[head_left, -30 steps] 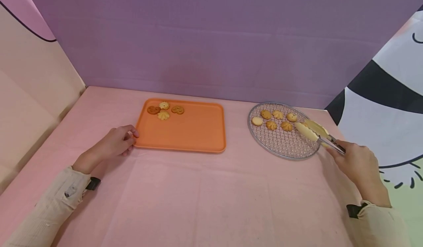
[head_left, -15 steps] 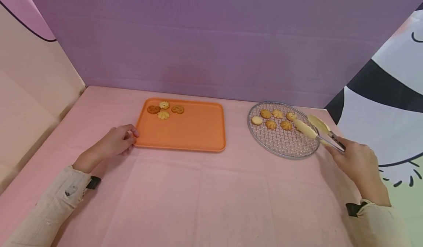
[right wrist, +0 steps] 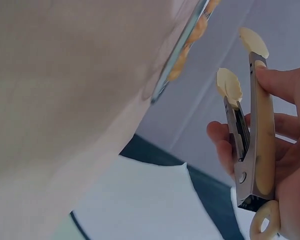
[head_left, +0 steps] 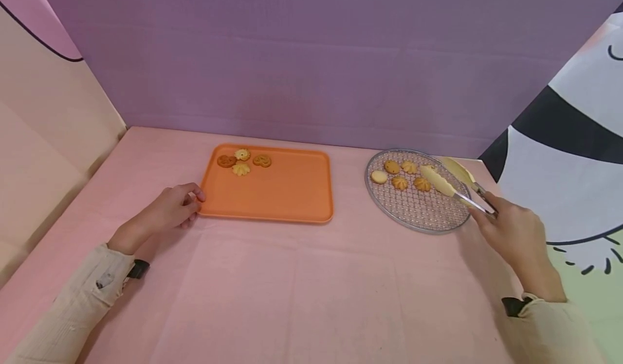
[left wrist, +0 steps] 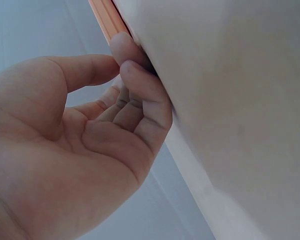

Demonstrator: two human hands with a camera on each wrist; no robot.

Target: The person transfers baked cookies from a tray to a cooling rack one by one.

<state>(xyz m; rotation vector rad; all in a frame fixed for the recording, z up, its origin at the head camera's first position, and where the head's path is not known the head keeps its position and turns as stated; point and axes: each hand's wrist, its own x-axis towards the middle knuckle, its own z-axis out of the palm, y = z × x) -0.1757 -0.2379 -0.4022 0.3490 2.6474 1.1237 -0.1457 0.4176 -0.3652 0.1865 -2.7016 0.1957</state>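
At the near left corner of an orange tray (head_left: pixel 272 196), my left hand (head_left: pixel 167 211) pinches the rim between thumb and curled fingers. Two pretzel-shaped cookies (head_left: pixel 262 161) and two pale flower-shaped cookies (head_left: pixel 240 169) lie near the tray's far left. My right hand (head_left: pixel 513 231) grips metal tongs (right wrist: pixel 257 135) with cream-coloured tips. The tips are spread apart above the right side of a round wire rack (head_left: pixel 413 212), with nothing between them in the right wrist view. They partly cover a cookie there. Beside them on the rack are swirl cookies (head_left: pixel 422 184), a speckled cookie (head_left: pixel 391 167) and a pale round cookie (head_left: pixel 378 177).
A pink cloth covers the table (head_left: pixel 292 293), with a strip of it between tray and rack. Behind rises a purple panel (head_left: pixel 311 66). A printed panel (head_left: pixel 574 147) stands at the right, close past the right hand, and a cream panel (head_left: pixel 53 120) at the left.
The right hand has moved slightly left and away from me. Its tongs have shifted over the far right cookie, their tips wider apart than a second ago. The left hand stays at the tray.
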